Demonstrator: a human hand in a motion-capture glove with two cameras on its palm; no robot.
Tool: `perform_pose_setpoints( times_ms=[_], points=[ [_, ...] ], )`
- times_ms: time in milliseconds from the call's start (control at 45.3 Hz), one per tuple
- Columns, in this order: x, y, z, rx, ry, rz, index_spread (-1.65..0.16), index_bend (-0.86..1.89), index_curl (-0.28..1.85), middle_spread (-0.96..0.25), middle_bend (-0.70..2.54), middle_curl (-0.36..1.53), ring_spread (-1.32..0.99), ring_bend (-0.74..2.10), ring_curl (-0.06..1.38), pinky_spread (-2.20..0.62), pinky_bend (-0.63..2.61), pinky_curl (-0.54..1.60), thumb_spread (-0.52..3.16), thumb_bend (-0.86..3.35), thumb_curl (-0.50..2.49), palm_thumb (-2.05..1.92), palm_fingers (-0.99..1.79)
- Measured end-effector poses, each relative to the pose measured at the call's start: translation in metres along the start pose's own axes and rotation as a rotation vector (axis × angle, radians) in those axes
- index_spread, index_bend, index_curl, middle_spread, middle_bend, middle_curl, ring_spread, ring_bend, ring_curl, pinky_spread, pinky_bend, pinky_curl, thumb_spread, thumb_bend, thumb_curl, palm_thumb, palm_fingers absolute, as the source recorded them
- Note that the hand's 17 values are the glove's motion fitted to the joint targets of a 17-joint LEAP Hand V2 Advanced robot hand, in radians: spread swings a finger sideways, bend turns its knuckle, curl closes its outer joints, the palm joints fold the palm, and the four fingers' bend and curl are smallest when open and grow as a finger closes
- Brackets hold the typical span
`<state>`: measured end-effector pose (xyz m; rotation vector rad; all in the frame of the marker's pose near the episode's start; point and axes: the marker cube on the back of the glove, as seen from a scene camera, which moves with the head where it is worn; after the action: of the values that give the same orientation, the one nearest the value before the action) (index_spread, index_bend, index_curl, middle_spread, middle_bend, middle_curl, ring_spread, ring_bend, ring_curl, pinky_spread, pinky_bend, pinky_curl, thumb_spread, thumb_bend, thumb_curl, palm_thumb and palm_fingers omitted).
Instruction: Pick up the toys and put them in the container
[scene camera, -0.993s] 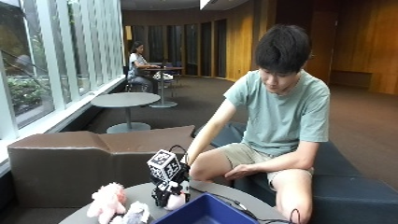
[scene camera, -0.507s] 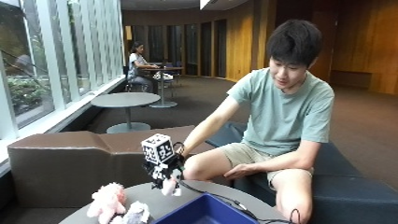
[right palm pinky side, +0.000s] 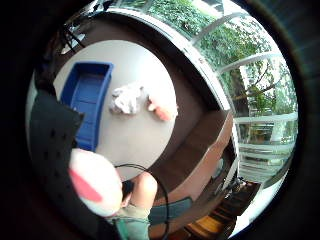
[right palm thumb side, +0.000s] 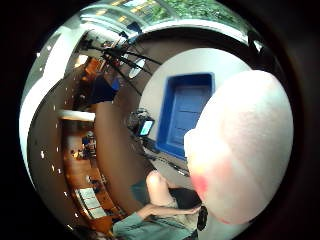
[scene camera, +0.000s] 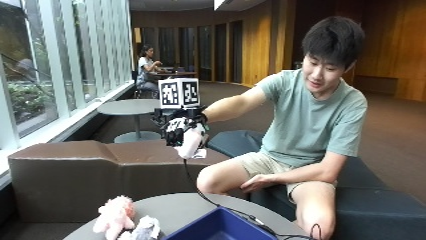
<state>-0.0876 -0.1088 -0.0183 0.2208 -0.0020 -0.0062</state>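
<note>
My gloved right hand is raised high above the round table, gripping a white plush toy with a pink patch. The same toy bulges close to the palm in the thumb side view and shows as a white and pink lump in the little finger side view. Far below lies the blue container, also seen from above. A pink plush toy and a grey-white plush toy lie on the table beside the container.
A brown sofa back runs behind the table. A black cable hangs from the hand down to the table. The person's bare left hand rests on a knee. Windows line the left side.
The hand has risen from just above the table to well above it, carrying the white plush toy. The two other toys have stayed put.
</note>
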Motion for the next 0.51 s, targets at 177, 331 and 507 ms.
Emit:
perform_pose_setpoints(
  times_ms=[177,331,507],
  points=[
    [-0.070,-0.038,-0.015,0.040,0.064,-0.074,-0.43,0.96,0.53,-0.32,1.13,0.84,-0.42,1.43,0.65,-0.37,1.22,0.56,0.39,0.14,0.88,0.71,0.83],
    [-0.107,-0.061,-0.007,0.036,0.061,-0.107,-0.43,1.00,0.61,-0.31,1.17,0.88,-0.41,1.48,0.67,-0.37,1.26,0.59,0.34,0.13,0.93,0.71,0.79],
    [-0.127,-0.079,0.016,-0.007,0.058,-0.120,-0.43,1.01,0.71,-0.31,1.20,0.92,-0.40,1.51,0.69,-0.36,1.30,0.61,0.30,0.12,0.97,0.71,0.72]
  ],
)
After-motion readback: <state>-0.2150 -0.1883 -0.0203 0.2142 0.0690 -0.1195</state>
